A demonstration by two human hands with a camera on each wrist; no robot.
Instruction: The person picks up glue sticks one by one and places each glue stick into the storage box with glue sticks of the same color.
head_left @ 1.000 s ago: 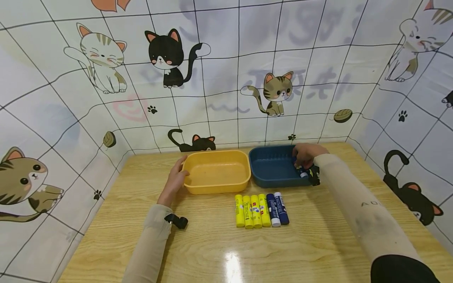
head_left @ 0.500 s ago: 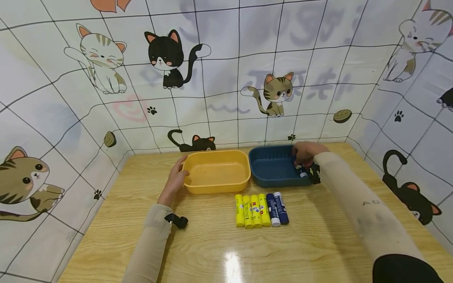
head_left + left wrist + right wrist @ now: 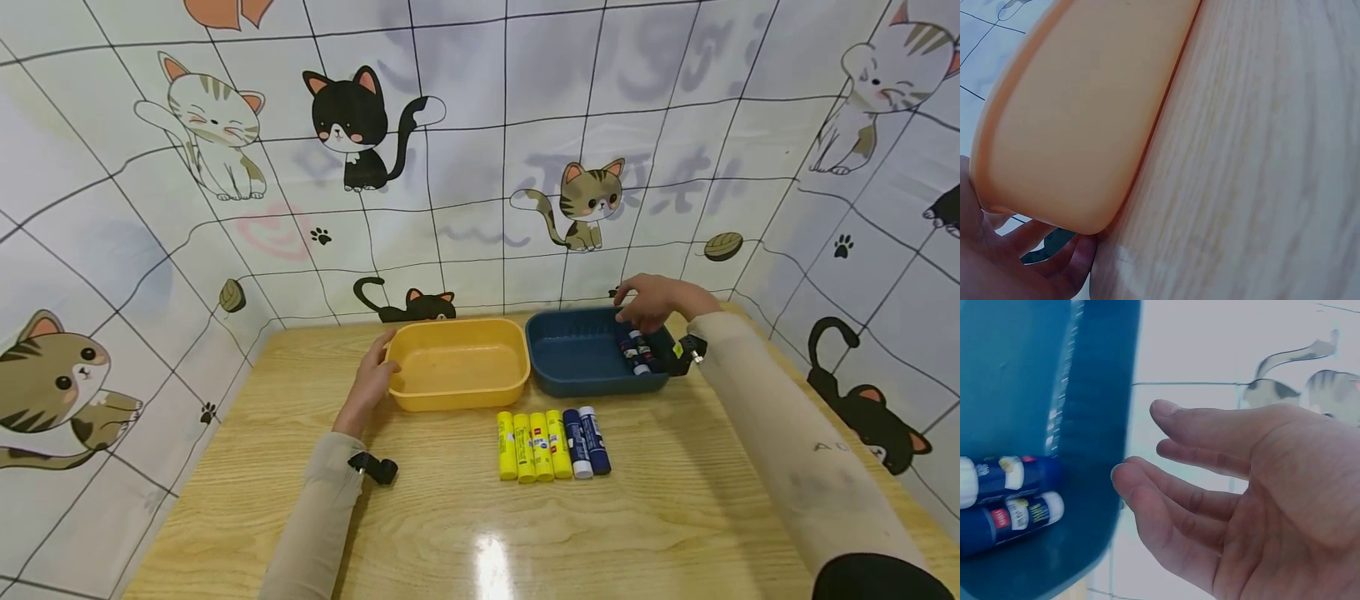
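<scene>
My left hand [image 3: 370,385] holds the left end of a yellow plastic tray [image 3: 459,403], thumb over the rim and fingers outside. The left wrist view shows the fingers [image 3: 1075,265] against the tray's end [image 3: 1079,125]. At the far right corner of a dark blue tray [image 3: 588,385], my right hand [image 3: 654,302] is raised, its fingers loosely bent and holding nothing. Two blue glue sticks [image 3: 633,350] lie side by side in that tray; the right wrist view shows one with a white cap [image 3: 967,482]. Their far ends are partly hidden by the hand.
In front of the trays, a row of several yellow glue sticks [image 3: 533,447] and two blue glue sticks [image 3: 587,442] lies on the wooden table [image 3: 435,517]. Behind the table hangs a cat-print covering [image 3: 480,167], also at both sides. The two trays stand next to each other.
My right hand has let go of a blue glue stick in the blue tray and risen up toward the back rim. The left hand stays on the yellow tray.
</scene>
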